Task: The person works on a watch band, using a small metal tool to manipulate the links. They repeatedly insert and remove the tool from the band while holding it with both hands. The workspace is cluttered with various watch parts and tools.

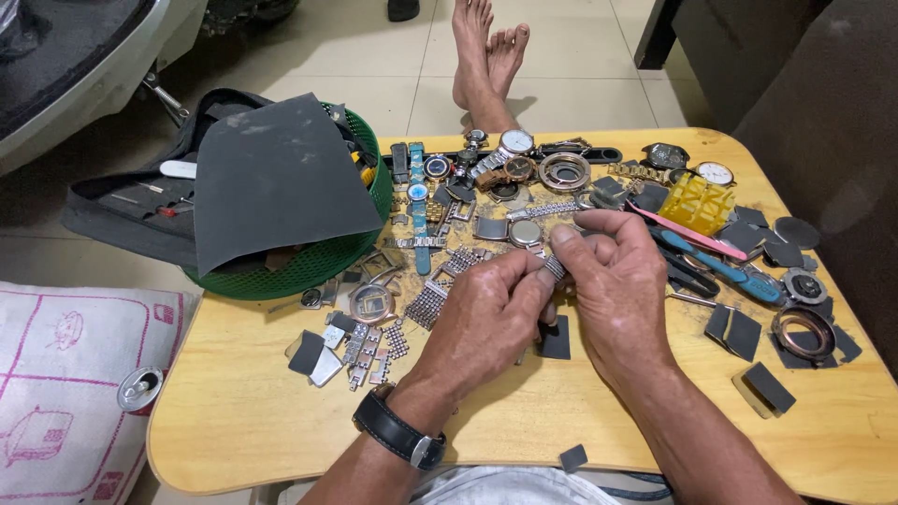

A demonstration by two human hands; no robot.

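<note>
Both my hands meet above the middle of a small wooden table (243, 402). My left hand (486, 318), with a black wristwatch (398, 430) on its wrist, pinches one end of a short metal watch band piece (554, 267). My right hand (622, 281) grips the same band piece from the other side, thumb and fingers closed on it. Loose metal band links (374, 344) and a round watch case (371, 302) lie just left of my hands. A silver watch face (525, 233) lies just beyond my fingers.
A green basket (318, 262) covered by a dark sandpaper sheet (271, 178) stands at back left, with a tool pouch (131, 210) behind. Several watches (514, 145) line the far edge. A blue brush (725, 271), pink tool (687, 234), watch bezel (803, 332) and sandpaper squares (734, 332) lie right. A person's bare feet (486, 56) rest beyond the table.
</note>
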